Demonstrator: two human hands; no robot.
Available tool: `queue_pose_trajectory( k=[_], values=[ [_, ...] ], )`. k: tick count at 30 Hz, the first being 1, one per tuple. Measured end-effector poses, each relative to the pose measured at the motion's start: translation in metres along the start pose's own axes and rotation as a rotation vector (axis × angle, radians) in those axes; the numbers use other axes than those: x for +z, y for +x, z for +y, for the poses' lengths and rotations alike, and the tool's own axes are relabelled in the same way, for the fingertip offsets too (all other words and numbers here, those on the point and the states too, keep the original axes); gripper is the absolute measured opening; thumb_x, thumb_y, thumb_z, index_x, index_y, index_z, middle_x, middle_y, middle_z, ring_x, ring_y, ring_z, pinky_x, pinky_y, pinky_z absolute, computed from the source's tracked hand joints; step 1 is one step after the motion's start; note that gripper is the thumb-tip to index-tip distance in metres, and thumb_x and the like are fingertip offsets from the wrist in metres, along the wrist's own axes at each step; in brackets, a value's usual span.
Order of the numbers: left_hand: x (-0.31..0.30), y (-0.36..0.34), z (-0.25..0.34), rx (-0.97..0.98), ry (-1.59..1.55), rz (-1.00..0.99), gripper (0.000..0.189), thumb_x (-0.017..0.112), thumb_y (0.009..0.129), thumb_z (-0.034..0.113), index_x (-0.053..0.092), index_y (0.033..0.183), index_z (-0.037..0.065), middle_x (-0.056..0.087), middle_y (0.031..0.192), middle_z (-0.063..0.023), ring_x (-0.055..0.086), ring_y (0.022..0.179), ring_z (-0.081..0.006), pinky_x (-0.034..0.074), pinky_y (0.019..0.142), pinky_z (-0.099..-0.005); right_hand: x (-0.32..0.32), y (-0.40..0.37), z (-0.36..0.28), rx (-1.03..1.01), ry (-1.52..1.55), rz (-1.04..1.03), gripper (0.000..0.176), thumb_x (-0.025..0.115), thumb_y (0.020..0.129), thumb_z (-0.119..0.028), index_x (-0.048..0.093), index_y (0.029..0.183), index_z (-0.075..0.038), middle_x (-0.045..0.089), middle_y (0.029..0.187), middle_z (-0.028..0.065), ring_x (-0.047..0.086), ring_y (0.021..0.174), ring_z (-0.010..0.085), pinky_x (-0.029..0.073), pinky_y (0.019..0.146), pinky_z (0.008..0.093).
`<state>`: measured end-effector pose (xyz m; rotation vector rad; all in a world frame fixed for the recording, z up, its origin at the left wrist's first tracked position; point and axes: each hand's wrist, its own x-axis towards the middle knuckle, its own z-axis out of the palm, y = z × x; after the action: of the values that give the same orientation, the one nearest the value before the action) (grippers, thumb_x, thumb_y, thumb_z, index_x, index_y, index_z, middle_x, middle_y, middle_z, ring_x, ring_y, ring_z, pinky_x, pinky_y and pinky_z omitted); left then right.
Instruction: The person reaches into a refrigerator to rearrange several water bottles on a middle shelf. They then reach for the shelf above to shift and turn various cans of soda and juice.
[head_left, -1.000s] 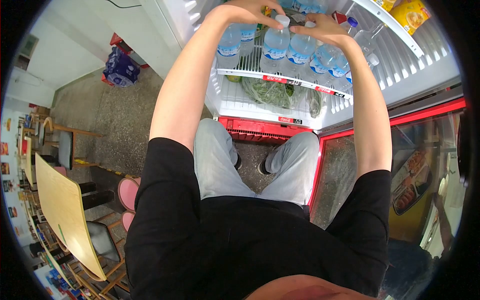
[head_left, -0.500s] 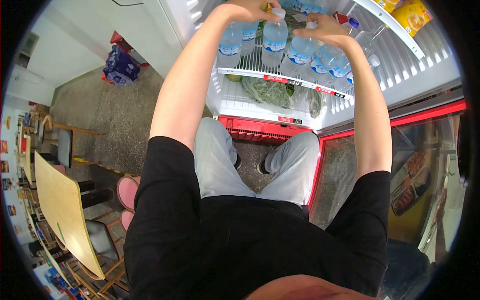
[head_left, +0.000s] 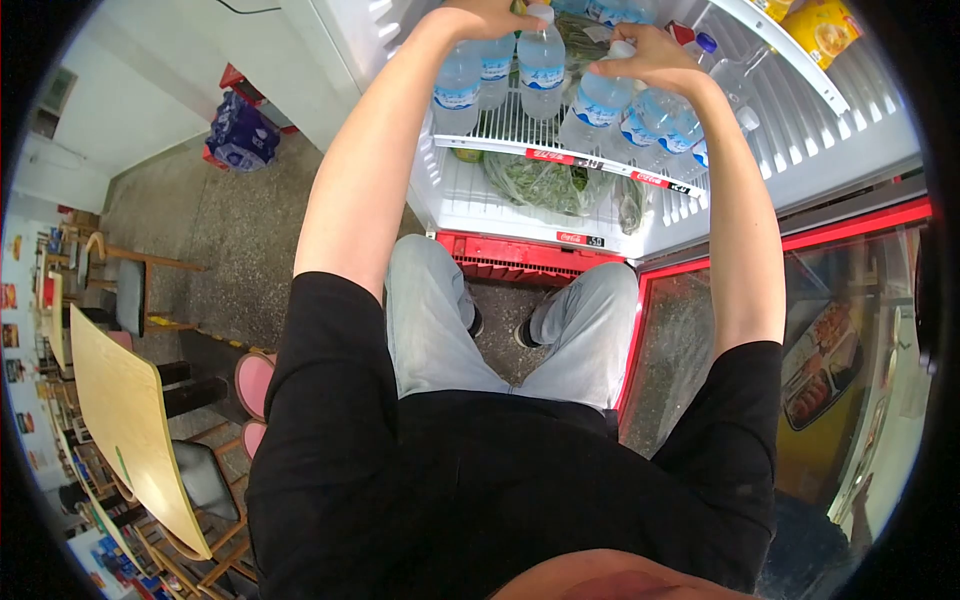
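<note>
At the top of the view, my left hand (head_left: 490,18) is partly cut off by the frame edge; its fingers are at the neck of a clear water bottle (head_left: 541,80) with a white cap and a blue label. My right hand (head_left: 652,58) grips a second water bottle (head_left: 596,105) around its cap and neck. That bottle leans slightly on the white wire shelf (head_left: 490,128) of an open fridge. More bottles with the same labels stand left of my left hand's bottle and below my right hand.
Bagged green vegetables (head_left: 540,183) lie on the lower shelf. Yellow packets (head_left: 822,32) sit at upper right. The fridge's red-edged glass door (head_left: 690,300) stands open on my right. A wooden table (head_left: 130,420), pink stools (head_left: 256,385) and a purple bag (head_left: 243,132) are to the left.
My left hand and its bottle have shifted a little left and toward the back of the shelf. My right hand and its bottle have barely moved.
</note>
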<state>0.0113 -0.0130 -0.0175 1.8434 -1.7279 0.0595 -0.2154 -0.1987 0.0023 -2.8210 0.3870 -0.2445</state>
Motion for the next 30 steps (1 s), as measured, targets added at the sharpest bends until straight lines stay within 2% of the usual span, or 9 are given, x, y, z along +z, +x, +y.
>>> queue_pose_trajectory(
  k=[2,5,11,14,17,20,23,26,30],
  values=[
    [0.001,0.001,-0.002,-0.003,0.028,-0.003,0.043,0.079,0.083,0.029,0.068,0.117,0.004,0.068,0.119,-0.0203,0.063,0.114,-0.037,0.05,0.096,-0.0428,-0.005,-0.003,-0.006,0.033,0.027,-0.055,0.089,0.086,0.069,-0.058,0.065,0.128,0.005,0.073,0.105,0.0166,0.071,0.082,0.0234,0.055,0.065,0.0336],
    [0.001,0.001,0.002,0.008,0.043,-0.012,0.045,0.079,0.084,0.03,0.068,0.118,0.004,0.067,0.12,-0.0209,0.062,0.116,-0.0373,0.049,0.098,-0.043,-0.004,-0.009,-0.008,0.034,0.053,0.01,0.075,0.084,0.071,-0.058,0.068,0.117,-0.001,0.072,0.091,0.014,0.069,0.079,0.0206,0.054,0.067,0.0353],
    [0.002,0.002,0.008,0.03,-0.002,0.028,0.043,0.079,0.084,0.028,0.067,0.117,0.003,0.068,0.12,-0.0205,0.063,0.113,-0.0365,0.05,0.095,-0.0413,0.001,-0.003,0.004,0.039,0.067,-0.008,0.088,0.084,0.071,-0.059,0.064,0.129,0.003,0.072,0.103,0.0169,0.07,0.083,0.023,0.056,0.068,0.0358],
    [-0.003,-0.001,0.014,-0.038,-0.06,-0.012,0.04,0.08,0.085,0.025,0.068,0.116,0.003,0.07,0.112,-0.0174,0.066,0.104,-0.031,0.052,0.09,-0.0383,-0.004,-0.006,-0.005,0.075,0.041,-0.03,0.091,0.083,0.072,-0.06,0.063,0.132,0.005,0.072,0.107,0.0176,0.07,0.084,0.0239,0.056,0.068,0.0356],
    [-0.004,-0.001,0.006,-0.08,-0.194,-0.058,0.036,0.079,0.087,0.024,0.068,0.115,0.004,0.072,0.102,-0.0129,0.067,0.095,-0.0244,0.052,0.085,-0.0359,0.012,0.003,0.017,-0.01,0.007,0.057,0.091,0.083,0.072,-0.06,0.063,0.133,0.004,0.072,0.104,0.0166,0.07,0.081,0.0231,0.056,0.065,0.0349],
    [-0.001,-0.002,-0.003,-0.141,-0.351,-0.077,0.033,0.078,0.088,0.023,0.068,0.114,0.005,0.071,0.097,-0.01,0.066,0.092,-0.0201,0.052,0.082,-0.0343,-0.001,-0.005,-0.003,0.068,0.087,-0.04,0.087,0.084,0.072,-0.06,0.066,0.128,0.004,0.072,0.099,0.0149,0.069,0.077,0.0217,0.055,0.062,0.0341],
    [-0.003,-0.005,-0.002,-0.093,-0.264,-0.043,0.028,0.077,0.089,0.021,0.068,0.109,0.005,0.071,0.095,-0.0084,0.066,0.09,-0.0193,0.052,0.081,-0.034,-0.008,-0.002,-0.011,0.093,0.023,-0.137,0.081,0.083,0.073,-0.059,0.069,0.121,0.004,0.072,0.093,0.0132,0.069,0.074,0.0203,0.054,0.059,0.034],
    [-0.007,-0.004,0.002,-0.052,-0.175,-0.074,0.024,0.076,0.089,0.021,0.067,0.106,0.006,0.07,0.092,-0.0078,0.065,0.087,-0.0186,0.052,0.078,-0.0342,-0.004,-0.002,-0.008,0.068,0.04,-0.096,0.076,0.083,0.073,-0.059,0.07,0.116,0.002,0.072,0.091,0.013,0.069,0.074,0.0204,0.054,0.061,0.0344],
    [-0.001,-0.003,-0.002,-0.061,-0.096,-0.04,0.024,0.075,0.088,0.024,0.067,0.1,0.006,0.069,0.086,-0.01,0.065,0.082,-0.0219,0.051,0.075,-0.0363,-0.004,-0.01,-0.009,0.028,0.078,-0.033,0.072,0.08,0.076,-0.058,0.07,0.117,0.001,0.072,0.093,0.0139,0.069,0.077,0.0219,0.054,0.066,0.0364]
  ],
)
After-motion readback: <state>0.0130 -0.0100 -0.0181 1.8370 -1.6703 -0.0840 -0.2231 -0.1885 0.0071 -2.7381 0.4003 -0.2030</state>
